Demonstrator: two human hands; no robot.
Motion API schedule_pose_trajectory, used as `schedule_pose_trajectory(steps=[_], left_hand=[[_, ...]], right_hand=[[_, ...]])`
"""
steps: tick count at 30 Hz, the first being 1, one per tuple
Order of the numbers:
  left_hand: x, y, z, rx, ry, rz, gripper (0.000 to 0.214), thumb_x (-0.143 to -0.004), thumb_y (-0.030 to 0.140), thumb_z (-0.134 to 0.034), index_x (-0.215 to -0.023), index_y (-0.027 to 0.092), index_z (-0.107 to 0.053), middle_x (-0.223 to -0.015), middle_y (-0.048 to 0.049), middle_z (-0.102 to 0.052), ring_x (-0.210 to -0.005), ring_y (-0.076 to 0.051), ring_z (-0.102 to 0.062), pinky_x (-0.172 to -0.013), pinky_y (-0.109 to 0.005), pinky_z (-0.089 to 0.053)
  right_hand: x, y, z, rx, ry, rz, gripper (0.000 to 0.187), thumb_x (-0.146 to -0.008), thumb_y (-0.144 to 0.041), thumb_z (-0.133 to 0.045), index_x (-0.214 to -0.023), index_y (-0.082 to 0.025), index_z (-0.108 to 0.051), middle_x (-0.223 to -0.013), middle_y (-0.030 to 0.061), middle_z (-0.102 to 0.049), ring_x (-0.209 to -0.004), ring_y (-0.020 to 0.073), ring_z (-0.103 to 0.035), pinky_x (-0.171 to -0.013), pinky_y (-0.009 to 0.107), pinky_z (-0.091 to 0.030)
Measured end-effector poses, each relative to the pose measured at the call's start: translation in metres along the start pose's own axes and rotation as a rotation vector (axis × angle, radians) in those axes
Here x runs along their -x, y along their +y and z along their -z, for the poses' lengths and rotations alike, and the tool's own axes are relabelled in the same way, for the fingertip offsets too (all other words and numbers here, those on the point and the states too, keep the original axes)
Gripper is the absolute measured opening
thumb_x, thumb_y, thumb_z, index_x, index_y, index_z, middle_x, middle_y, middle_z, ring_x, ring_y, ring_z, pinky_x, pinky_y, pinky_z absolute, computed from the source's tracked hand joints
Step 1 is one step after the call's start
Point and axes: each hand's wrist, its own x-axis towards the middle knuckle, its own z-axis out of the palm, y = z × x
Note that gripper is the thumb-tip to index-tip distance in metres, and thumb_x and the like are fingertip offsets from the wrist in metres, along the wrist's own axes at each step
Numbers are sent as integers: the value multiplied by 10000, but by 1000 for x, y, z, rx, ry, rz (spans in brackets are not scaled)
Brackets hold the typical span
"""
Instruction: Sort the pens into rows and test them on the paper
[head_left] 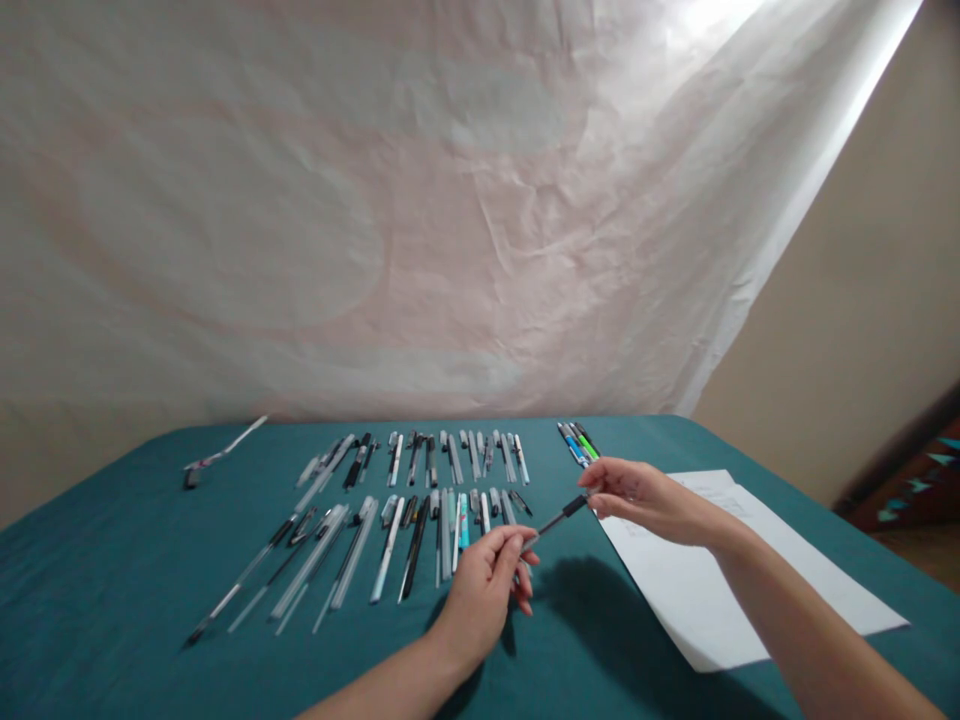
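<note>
A clear-barrelled pen with a black grip [575, 505] is held at a slant above the green cloth, between both hands. My left hand [484, 590] has its fingers closed around the lower end of the barrel. At the upper end, just past the black grip, my right hand [637, 500] pinches the pen with thumb and fingertips; its tip is hidden there. Two rows of pen parts lie to the left, including a black barrel [416, 550], a turquoise patterned pen [463, 520] and clear barrels [356, 555] with caps and refills beside them.
White paper sheets [720, 580] lie under and beside my right arm. Several coloured pens [581, 443] sit beyond my right hand. A thin white strip with a dark end [193, 478] lies at the far left. A pale sheet [450, 220] hangs behind the table.
</note>
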Motion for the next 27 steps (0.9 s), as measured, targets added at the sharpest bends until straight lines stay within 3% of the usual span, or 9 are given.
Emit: schedule_pose_trajectory(steps=[7,14,27], left_hand=[[-1,-4,1,12,8,-7,358,-816,418,-436,-996,133,-558,-738,-21,-553,-522,-84,-503,-420,-207,-473],[-1,-2,0,0,7,-9,352,-822,408,-431,-996,129,-558,-746,-24,-554,-531,-85,-505,-423,-206,-476],[-1,-2,2,-13,14,-5,365,-814,405,-449,-998,114,-571,-706,-27,-562,-527,-88,-511,-433,-204,-474]], right_hand=[[-3,4,0,71,21,-25,342,-840,-429,-429,-722,-140,-566,-676,34,-576,-646,134,-529,-619,252,-407],[-2,4,0,-134,7,5,302,-784,-397,-539,-948,-144,-537,-719,9,-527,-641,111,-474,-573,227,-382],[-2,5,0,63,54,-27,266,-794,-395,-510,-863,-149,-586,-700,24,-579,-644,125,-507,-591,241,-388]])
